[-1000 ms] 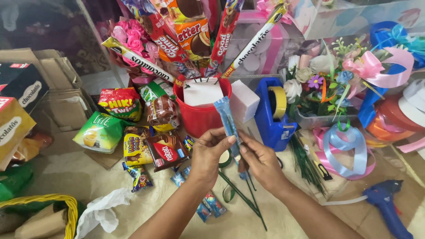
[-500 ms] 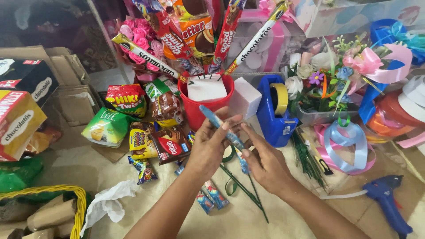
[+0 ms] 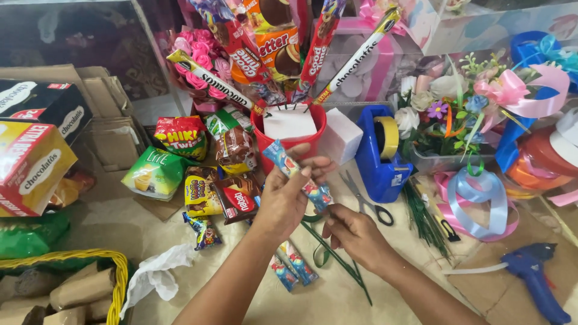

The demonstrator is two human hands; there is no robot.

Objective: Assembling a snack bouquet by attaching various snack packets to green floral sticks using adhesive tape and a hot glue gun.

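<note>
While I look down from the head camera, clutter rings the red bucket (image 3: 289, 144) on all sides. Left of the bucket lie snack packets (image 3: 198, 174); right of it stand a white block (image 3: 342, 135) and a blue tape dispenser (image 3: 380, 157). Scissors (image 3: 364, 195) lie in front of the dispenser, ribbons (image 3: 475, 201) farther right, a blue glue gun (image 3: 533, 274) well right and toward me. Tall candy sticks (image 3: 319, 48) rise out of the bucket, crowding the space above it. A yellow basket (image 3: 111, 271) sits far left, near me. Open room is only the bare paper in front of the bucket.

My left hand (image 3: 286, 195) is closed on a slim blue candy bar (image 3: 298, 174), tilted, just in front of the bucket. My right hand (image 3: 355, 235) pinches a green stem (image 3: 343, 265) at the bar's lower end.
</note>
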